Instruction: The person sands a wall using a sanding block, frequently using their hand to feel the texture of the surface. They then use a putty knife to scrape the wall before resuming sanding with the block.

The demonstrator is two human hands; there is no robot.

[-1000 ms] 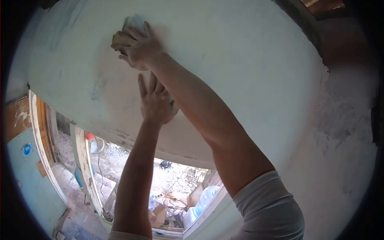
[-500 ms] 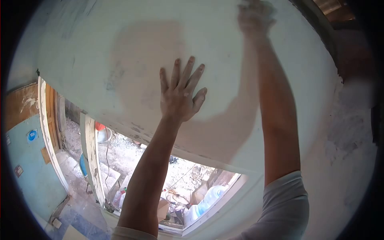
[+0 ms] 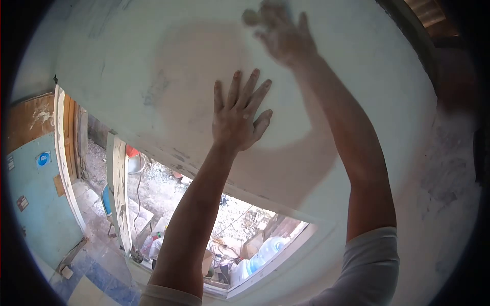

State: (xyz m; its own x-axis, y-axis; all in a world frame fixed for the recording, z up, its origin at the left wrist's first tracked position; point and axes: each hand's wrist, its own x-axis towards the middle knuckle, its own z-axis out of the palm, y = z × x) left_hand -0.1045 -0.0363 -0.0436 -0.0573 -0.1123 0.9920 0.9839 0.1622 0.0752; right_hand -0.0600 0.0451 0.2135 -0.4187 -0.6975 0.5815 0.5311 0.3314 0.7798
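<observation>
My left hand (image 3: 237,115) lies flat on the pale wall (image 3: 286,112), fingers spread, with whitish dust on its skin. Nothing is in it. Higher up and to the right, my right hand (image 3: 286,38) presses against the same wall, its fingers smeared by motion. A small tan pad (image 3: 250,17) sticks out past its fingers on the left side; its exact kind is too blurred to make out. Bluish-grey smudges and a broad shadow mark the wall around both hands.
Below the wall is a window opening with a worn white frame (image 3: 118,188). Through it I see rubble, a large clear plastic bottle (image 3: 270,250), a bucket (image 3: 135,163) and a hanging cord (image 3: 138,204). A light-blue door (image 3: 41,194) stands at left.
My right hand has swept left and slightly down across the wall, its elbow bending more. The left hand stays planted, while the whole view has shifted slightly.
</observation>
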